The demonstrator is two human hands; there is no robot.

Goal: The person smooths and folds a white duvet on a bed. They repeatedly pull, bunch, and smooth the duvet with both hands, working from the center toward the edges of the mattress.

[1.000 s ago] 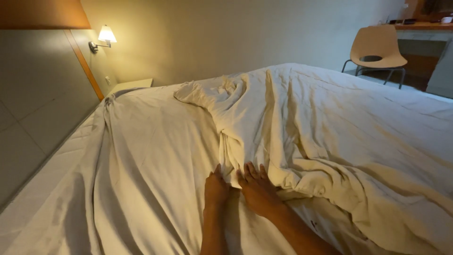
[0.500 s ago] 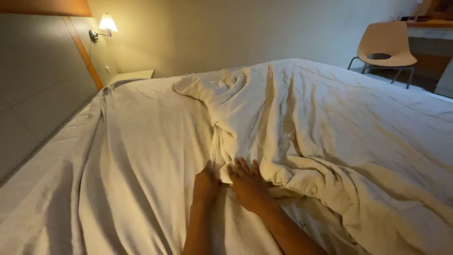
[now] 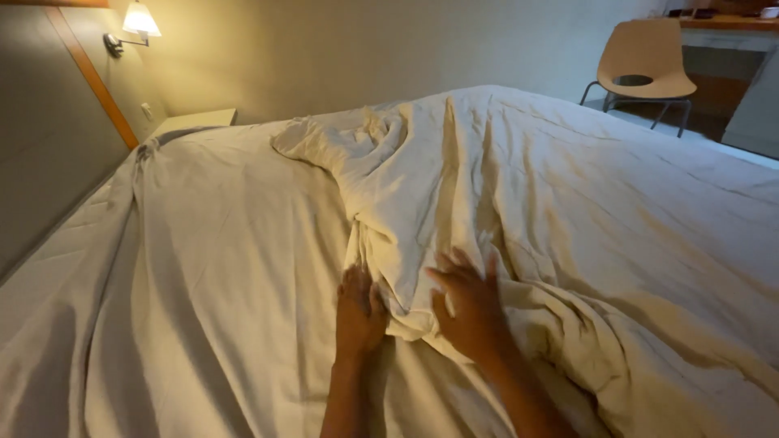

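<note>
A crumpled white duvet (image 3: 527, 186) lies across the right part of a bed, its edge folded back in a thick ridge. My left hand (image 3: 359, 308) rests palm down on the flat white sheet (image 3: 227, 268), its fingertips tucked against the duvet's folded edge. My right hand (image 3: 466, 304) lies on top of the duvet edge with its fingers spread. Neither hand has closed around any cloth.
A padded headboard (image 3: 49, 162) runs along the left, with a lit wall lamp (image 3: 134, 24) above a small bedside shelf (image 3: 195, 122). A beige chair (image 3: 645, 61) stands by a desk at the far right.
The view has drifted slightly, so the lamp and the chair sit at different spots in the frame. My right hand's fingers have spread wider on the duvet edge. My left hand stays at the fold.
</note>
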